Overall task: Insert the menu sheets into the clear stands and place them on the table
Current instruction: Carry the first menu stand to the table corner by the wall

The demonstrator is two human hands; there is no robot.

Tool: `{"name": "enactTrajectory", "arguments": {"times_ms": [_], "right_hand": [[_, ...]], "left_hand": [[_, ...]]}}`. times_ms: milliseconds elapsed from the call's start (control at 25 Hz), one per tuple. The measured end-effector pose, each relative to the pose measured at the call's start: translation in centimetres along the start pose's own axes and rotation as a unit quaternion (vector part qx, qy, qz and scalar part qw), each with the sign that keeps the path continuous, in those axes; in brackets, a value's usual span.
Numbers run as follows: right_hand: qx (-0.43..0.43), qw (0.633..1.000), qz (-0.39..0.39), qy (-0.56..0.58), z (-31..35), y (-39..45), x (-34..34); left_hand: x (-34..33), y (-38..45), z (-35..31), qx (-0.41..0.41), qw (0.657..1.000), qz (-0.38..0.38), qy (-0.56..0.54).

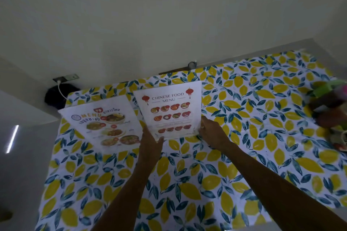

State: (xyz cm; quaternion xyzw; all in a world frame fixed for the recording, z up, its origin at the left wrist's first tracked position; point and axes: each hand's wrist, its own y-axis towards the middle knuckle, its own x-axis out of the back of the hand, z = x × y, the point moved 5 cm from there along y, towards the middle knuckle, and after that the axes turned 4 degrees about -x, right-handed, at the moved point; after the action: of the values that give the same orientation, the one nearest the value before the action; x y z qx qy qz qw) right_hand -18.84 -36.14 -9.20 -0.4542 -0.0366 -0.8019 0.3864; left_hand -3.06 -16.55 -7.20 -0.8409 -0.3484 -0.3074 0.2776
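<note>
A Chinese food menu sheet in a clear stand (170, 109) stands upright near the table's far middle. My left hand (150, 143) grips its lower left edge and my right hand (211, 131) holds its lower right corner at the base. A Thai menu in a second clear stand (105, 124) leans just to the left, touching neither hand. Both rest on the table with a lemon-print cloth (244, 137).
A blurred pile of colourful objects (330, 107) sits at the table's right edge. Against the wall behind the table are a dark bag (56, 95), a wall socket with a white cable (65, 78), and a small clamp (191, 64).
</note>
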Motion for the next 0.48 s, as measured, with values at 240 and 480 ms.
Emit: {"name": "enactTrajectory", "arguments": {"times_ms": [240,480], "right_hand": [[0.027,0.997,-0.051,0.043,-0.5,-0.3,0.0],[0.018,0.997,-0.063,0.044,-1.7,-0.9,0.2]], "left_hand": [[0.3,0.7,0.9,-0.012,0.997,-0.072,0.037],[1.6,0.0,0.9,-0.04,0.993,-0.111,0.028]]}}
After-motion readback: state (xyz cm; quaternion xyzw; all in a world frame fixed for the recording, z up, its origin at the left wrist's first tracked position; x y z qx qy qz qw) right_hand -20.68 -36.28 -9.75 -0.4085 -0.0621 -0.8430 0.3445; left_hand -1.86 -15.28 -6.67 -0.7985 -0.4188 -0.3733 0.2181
